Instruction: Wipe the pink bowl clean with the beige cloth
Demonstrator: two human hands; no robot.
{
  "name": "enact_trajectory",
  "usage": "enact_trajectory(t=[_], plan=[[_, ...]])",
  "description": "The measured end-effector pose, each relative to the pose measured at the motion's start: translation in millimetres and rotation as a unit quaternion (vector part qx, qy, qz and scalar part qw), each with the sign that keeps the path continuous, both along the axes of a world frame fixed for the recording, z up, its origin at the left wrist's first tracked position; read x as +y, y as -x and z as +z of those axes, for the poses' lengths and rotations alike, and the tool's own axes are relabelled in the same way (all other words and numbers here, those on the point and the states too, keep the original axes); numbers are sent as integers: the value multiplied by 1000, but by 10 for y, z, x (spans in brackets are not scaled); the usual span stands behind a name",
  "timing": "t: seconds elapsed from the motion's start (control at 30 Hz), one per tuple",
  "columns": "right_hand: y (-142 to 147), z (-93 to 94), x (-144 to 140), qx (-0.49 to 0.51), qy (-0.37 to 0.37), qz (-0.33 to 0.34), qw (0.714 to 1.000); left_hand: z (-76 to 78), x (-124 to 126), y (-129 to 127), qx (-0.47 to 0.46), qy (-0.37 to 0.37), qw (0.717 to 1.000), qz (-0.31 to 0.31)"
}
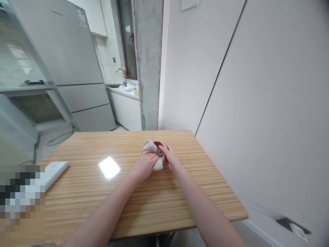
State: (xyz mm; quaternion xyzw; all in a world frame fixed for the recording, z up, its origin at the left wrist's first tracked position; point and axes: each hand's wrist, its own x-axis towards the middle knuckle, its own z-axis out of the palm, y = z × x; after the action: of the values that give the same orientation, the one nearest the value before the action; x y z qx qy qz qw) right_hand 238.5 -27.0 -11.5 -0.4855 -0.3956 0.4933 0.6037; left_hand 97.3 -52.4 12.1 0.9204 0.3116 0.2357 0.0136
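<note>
Fingers of the left hand (147, 164) curl down over a bunched pale cloth (151, 151), gripping it from the near side, while the fingers of the right hand (168, 155) close on the same cloth from the right, pinching it against a small dark red object (157, 143) that shows only as a rim at the top of the bundle. What that object is cannot be told; most of it is wrapped in the cloth or hidden by the hands. A loose white corner of the cloth sticks out under the left hand, touching the desk (102, 199).

The bundle sits on the desk toward its far edge, a little right of the middle, well clear of the right edge. Both bare forearms reach in from the near edge and meet at the cloth. A bright patch of reflected light (109, 167) lies on the wood left of the hands. A flat white box (55, 173) rests at the left edge, partly over a blurred-out area in the near left corner.

Beyond the far edge stand a concrete pillar (147, 65), a grey fridge (69, 58) to its left, and a counter with a tap (120, 72) between them. A plain pale wall (257, 85) runs along the desk's right side.
</note>
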Motion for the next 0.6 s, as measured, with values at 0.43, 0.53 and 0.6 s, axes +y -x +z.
enact_trajectory(t=[0.43,0.53,0.6], plan=[[78,-74,-41,-33,-20,-17,999,-98,6,-41,-38,15,997,61],[11,-55,-7,8,11,-19,1000,-73,2,-32,-21,18,1000,12],[-43,-43,23,39,29,-10,999,-56,-14,-45,-6,24,1000,-15]])
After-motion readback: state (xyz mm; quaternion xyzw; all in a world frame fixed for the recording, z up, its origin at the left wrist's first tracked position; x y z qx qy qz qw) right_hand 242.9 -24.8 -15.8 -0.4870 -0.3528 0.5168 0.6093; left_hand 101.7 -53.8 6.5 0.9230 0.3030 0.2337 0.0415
